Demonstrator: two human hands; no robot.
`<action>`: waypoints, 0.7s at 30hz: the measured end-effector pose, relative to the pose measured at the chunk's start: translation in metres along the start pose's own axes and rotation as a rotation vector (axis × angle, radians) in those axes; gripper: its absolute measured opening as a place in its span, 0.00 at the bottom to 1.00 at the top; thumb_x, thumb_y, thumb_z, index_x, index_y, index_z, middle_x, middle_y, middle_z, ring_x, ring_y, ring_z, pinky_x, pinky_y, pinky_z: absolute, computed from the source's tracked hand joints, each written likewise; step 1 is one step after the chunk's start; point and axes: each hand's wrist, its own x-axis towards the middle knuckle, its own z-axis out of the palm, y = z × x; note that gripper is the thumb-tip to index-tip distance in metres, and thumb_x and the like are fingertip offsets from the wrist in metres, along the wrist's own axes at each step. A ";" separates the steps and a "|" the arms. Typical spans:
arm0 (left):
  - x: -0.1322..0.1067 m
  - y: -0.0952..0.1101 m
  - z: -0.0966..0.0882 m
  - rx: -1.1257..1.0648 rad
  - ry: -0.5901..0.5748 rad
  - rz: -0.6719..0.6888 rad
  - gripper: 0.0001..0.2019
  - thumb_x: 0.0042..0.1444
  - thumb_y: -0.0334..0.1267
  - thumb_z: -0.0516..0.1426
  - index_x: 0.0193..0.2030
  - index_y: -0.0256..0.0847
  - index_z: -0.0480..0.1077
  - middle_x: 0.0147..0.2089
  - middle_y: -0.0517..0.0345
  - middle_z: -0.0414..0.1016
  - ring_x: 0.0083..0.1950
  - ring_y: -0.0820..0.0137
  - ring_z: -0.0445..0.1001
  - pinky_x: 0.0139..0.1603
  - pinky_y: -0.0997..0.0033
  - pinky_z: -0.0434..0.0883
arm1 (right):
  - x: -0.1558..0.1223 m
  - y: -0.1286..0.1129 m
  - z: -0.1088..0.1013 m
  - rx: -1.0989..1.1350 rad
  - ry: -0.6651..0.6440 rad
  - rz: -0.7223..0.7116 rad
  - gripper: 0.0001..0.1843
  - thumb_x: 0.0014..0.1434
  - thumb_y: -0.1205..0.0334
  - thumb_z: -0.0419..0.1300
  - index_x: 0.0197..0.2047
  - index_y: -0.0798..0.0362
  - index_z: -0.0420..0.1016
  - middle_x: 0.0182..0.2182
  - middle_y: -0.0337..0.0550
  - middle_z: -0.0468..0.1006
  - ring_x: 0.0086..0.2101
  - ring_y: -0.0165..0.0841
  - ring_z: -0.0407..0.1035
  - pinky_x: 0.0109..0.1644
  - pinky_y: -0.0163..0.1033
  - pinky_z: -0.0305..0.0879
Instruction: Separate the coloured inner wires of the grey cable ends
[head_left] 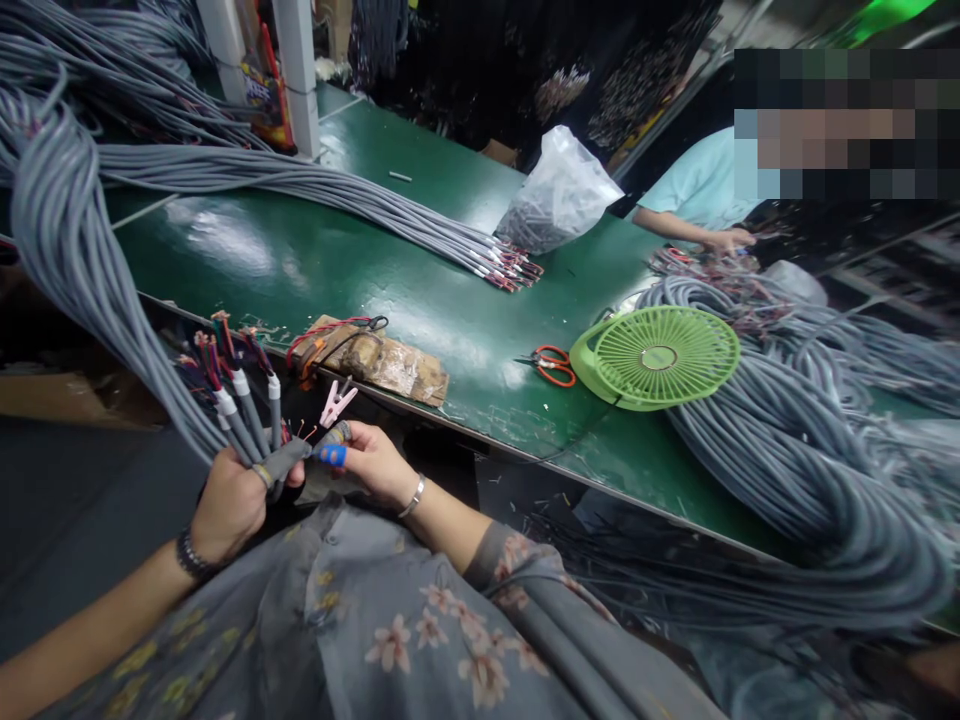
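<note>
My left hand (234,505) is closed round the ends of several grey cables (244,410), whose stripped tips show white sleeves and coloured wires (214,365). Grey wrapping covers the left thumb. My right hand (371,462) is pinched close to the left thumb, with wrapped fingertips and a blue band on one finger. Thin copper-coloured strands rise between the two hands. What the right fingers grip is too small to make out. Just above them a pink clothes peg (337,402) is at the table edge, beside a worn wooden block (390,365) with wires on it.
On the green table (337,290) lie a long grey cable bundle (300,185), a plastic bag (559,195) of small pieces, orange-handled scissors (553,366) and a green fan (660,355). More coiled cables (810,470) hang over the right edge. A co-worker's hand (727,240) touches wires at the far right.
</note>
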 end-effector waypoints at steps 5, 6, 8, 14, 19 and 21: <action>0.001 0.006 0.004 -0.017 -0.050 0.012 0.12 0.35 0.45 0.69 0.14 0.42 0.74 0.14 0.61 0.72 0.19 0.73 0.67 0.23 0.73 0.66 | 0.020 -0.003 -0.010 0.187 0.109 0.081 0.34 0.51 0.27 0.68 0.31 0.54 0.74 0.25 0.37 0.74 0.23 0.25 0.63 0.28 0.33 0.65; 0.002 0.006 0.006 -0.006 -0.065 0.014 0.12 0.35 0.45 0.69 0.14 0.42 0.74 0.14 0.61 0.72 0.19 0.73 0.68 0.23 0.73 0.67 | 0.024 -0.005 -0.010 0.202 0.112 0.101 0.33 0.56 0.28 0.65 0.32 0.54 0.75 0.25 0.38 0.74 0.23 0.25 0.63 0.28 0.32 0.65; 0.002 0.008 0.009 0.015 -0.093 0.023 0.13 0.36 0.45 0.69 0.13 0.42 0.73 0.14 0.60 0.72 0.19 0.73 0.67 0.24 0.72 0.67 | 0.031 -0.011 -0.007 0.215 0.092 0.112 0.31 0.61 0.31 0.62 0.33 0.55 0.75 0.25 0.39 0.75 0.24 0.26 0.64 0.29 0.32 0.65; 0.005 0.009 0.014 0.017 -0.117 0.033 0.14 0.38 0.45 0.69 0.14 0.44 0.72 0.15 0.61 0.71 0.19 0.72 0.67 0.23 0.71 0.68 | 0.036 -0.017 0.001 0.229 0.061 0.062 0.31 0.62 0.32 0.62 0.35 0.55 0.79 0.27 0.41 0.77 0.27 0.28 0.69 0.30 0.32 0.67; 0.008 0.001 0.011 0.054 -0.152 0.064 0.15 0.41 0.46 0.69 0.14 0.44 0.72 0.15 0.60 0.72 0.20 0.71 0.67 0.24 0.70 0.69 | 0.036 -0.014 0.007 0.262 0.156 0.007 0.25 0.59 0.38 0.69 0.32 0.54 0.79 0.25 0.39 0.76 0.26 0.28 0.68 0.32 0.33 0.68; 0.009 -0.002 0.010 0.072 -0.151 0.055 0.14 0.41 0.46 0.69 0.15 0.43 0.73 0.15 0.60 0.72 0.20 0.71 0.68 0.24 0.70 0.68 | 0.036 -0.014 0.009 0.280 0.172 -0.001 0.24 0.59 0.39 0.69 0.32 0.54 0.79 0.25 0.39 0.76 0.26 0.29 0.68 0.33 0.34 0.69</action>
